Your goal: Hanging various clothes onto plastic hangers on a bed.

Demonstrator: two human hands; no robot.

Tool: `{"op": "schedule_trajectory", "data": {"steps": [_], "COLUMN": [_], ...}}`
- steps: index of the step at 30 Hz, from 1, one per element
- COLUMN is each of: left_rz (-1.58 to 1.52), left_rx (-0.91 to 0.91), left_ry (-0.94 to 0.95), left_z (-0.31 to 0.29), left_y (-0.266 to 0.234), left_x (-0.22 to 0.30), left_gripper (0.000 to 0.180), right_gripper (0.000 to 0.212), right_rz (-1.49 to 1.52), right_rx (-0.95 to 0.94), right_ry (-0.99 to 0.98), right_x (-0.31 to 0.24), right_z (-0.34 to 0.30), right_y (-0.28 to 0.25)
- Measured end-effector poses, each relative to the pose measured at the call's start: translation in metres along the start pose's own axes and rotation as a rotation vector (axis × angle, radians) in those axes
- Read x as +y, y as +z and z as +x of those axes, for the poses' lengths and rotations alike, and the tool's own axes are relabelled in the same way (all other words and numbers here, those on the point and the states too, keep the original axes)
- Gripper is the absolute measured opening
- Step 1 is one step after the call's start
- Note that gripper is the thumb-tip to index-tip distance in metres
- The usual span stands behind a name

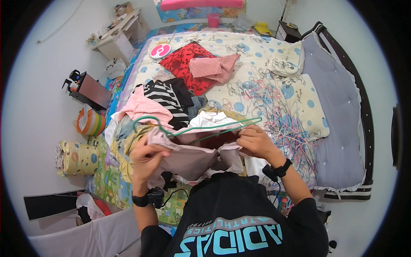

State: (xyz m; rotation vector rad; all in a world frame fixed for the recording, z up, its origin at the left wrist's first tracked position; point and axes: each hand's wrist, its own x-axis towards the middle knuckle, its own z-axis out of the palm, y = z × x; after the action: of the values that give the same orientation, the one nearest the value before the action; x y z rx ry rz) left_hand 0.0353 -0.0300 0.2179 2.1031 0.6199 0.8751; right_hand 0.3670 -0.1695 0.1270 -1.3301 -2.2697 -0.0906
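A pale mauve garment (188, 159) is stretched between my two hands, its opening facing up. A green clothes hanger (214, 127) lies across that opening, its hook toward the left and one end beside my right hand. My left hand (147, 156) is closed on the garment's left edge, below the hook. My right hand (256, 140) pinches the garment's other edge, just under the hanger's end. Whether either hand also grips the hanger, I cannot tell. Behind the garment lies a heap with a pink knit piece (147, 106), a black-and-white striped piece (160, 97) and a white piece (212, 120).
A tangle of coloured hangers (282, 124) covers the bed's right part, near a patterned pillow (306, 103). Farther back lie a red patterned cloth (184, 64), a pink folded cloth (207, 67) and a round pink-and-white object (160, 51). A striped basket (90, 122) stands left of the bed.
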Motion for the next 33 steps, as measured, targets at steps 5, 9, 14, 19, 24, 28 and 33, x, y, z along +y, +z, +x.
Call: {"op": "schedule_trajectory", "data": {"steps": [5, 9, 14, 19, 24, 28, 33], "left_rz": [-0.134, -0.312, -0.179, -0.015, -0.143, -0.161, -0.145], "left_rx": [0.108, 0.185, 0.043, 0.214, 0.550, 0.656, 0.752], "left_ry": [0.093, 0.127, 0.109, 0.139, -0.082, -0.091, -0.104], "left_z": [-0.010, -0.013, -0.014, -0.003, -0.006, 0.003, 0.014], "left_y": [-0.018, -0.022, -0.042, -0.033, -0.027, -0.016, -0.011], "left_x": [0.004, 0.009, 0.008, -0.028, -0.080, -0.097, -0.107], "left_gripper": [0.020, 0.033, 0.035, 0.049, 0.045, 0.045, 0.045], "right_gripper": [0.025, 0.023, 0.014, 0.012, 0.029, 0.033, 0.056], "right_rz": [-0.058, -0.095, -0.199, -0.155, 0.199, 0.469, 0.559], "right_rx": [0.023, 0.128, 0.191, 0.148, -0.008, 0.237, 0.090], "right_ry": [-0.025, -0.137, -0.207, -0.224, -0.118, -0.012, -0.107], "right_x": [-0.008, -0.012, -0.014, -0.035, -0.060, -0.069, -0.056], "right_z": [-0.003, 0.003, 0.008, 0.008, 0.018, 0.011, 0.016], "right_y": [-0.023, -0.038, -0.062, -0.071, -0.073, -0.047, -0.044]}}
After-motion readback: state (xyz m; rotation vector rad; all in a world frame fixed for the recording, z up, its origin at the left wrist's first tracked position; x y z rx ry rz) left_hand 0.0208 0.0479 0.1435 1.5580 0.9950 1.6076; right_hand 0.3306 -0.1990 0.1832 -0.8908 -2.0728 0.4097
